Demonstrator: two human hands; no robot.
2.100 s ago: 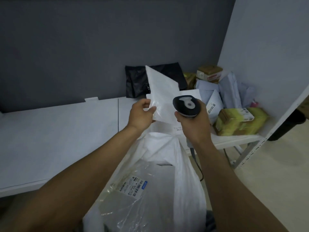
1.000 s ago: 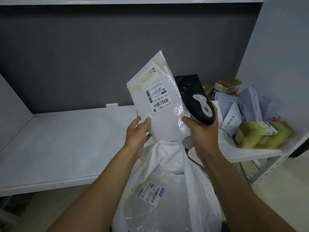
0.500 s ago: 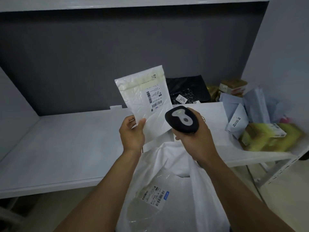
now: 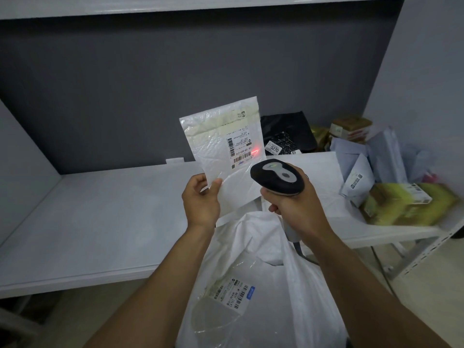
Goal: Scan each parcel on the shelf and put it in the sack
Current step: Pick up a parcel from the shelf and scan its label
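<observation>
1. The left hand pinches the lower corner of the white parcel between thumb and fingers. It holds the parcel upright above the shelf's front edge, just over the open sack.
2. The right hand is wrapped round the scanner, which is aimed at the label.
3. Half a second ago no light showed. Now a red glow sits at the label's right edge, so the scan seems under way.
4. Dropping it into the sack likely follows; other parcels wait at the shelf's right end.
</observation>
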